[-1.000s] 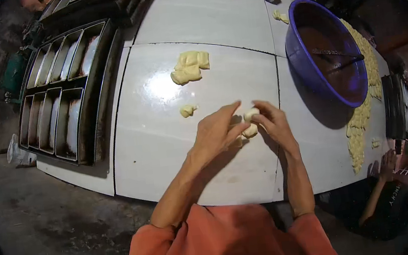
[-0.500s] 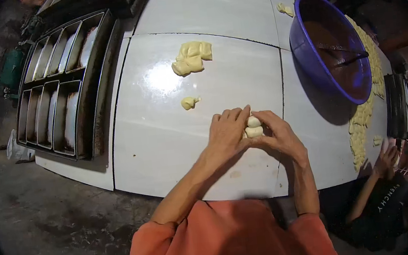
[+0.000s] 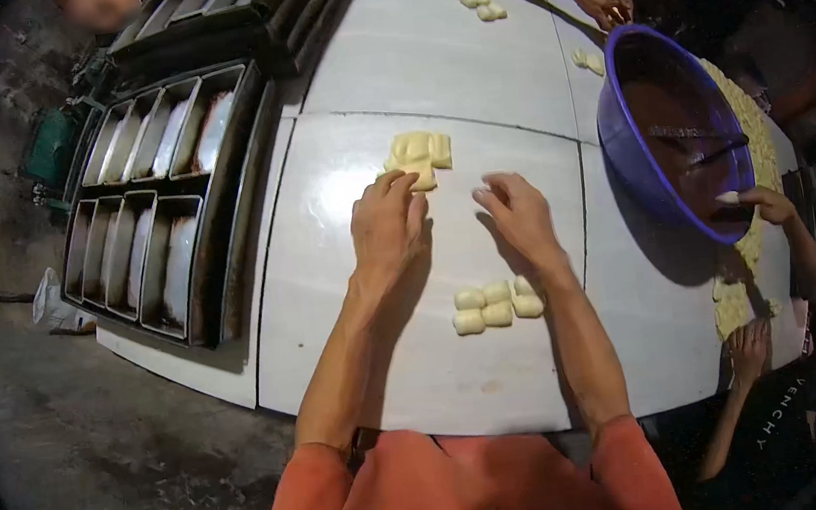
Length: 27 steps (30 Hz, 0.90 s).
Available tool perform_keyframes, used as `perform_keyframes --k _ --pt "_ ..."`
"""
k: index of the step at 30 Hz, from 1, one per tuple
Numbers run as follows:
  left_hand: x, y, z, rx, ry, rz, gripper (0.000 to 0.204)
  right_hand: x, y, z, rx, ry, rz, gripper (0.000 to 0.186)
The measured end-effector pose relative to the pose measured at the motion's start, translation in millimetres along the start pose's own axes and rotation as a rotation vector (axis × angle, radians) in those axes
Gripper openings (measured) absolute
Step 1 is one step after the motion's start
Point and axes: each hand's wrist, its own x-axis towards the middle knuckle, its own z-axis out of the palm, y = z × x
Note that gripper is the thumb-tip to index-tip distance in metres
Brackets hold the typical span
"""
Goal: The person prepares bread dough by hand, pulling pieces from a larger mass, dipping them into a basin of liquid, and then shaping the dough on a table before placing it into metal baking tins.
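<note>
Several pale yellow flat dough pieces (image 3: 432, 152) lie bunched on the white table. My left hand (image 3: 384, 222) reaches their near edge, its fingertips touching the dough and its thumb standing apart. What lies under the palm is hidden. To the right, my right hand (image 3: 521, 214) is over bare table with thumb and fingers apart, holding nothing. Closer to me sit several smooth rolled dough pieces (image 3: 497, 313), pressed side by side in two rows; my right forearm passes along their right end.
Metal loaf pans (image 3: 160, 238) stand at left, with more stacked behind. A purple basin (image 3: 617, 145) of brown liquid stands at right, beside a long spread of dough (image 3: 739, 111). Co-workers' hands (image 3: 749, 347) work at right and far right. More dough rolls (image 3: 480, 3) lie far back.
My hands have let go of the rolled dough and moved away from me; the left now touches the flat dough. The rolls lie uncovered. A co-worker's hand has come to the basin's rim.
</note>
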Motion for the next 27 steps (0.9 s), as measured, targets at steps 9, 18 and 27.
perform_keyframes --k 9,18,27 --pt "55 -35 55 0.421 -0.252 0.140 0.055 102 18 62 -0.344 0.276 -0.358 0.034" --pt "60 -40 57 0.445 -0.251 0.031 0.068 37 5 -12 1.303 0.095 0.008 0.033" --pt "26 21 22 -0.329 -0.271 -0.091 0.060 -8 17 -31 1.197 0.023 0.051 0.043"
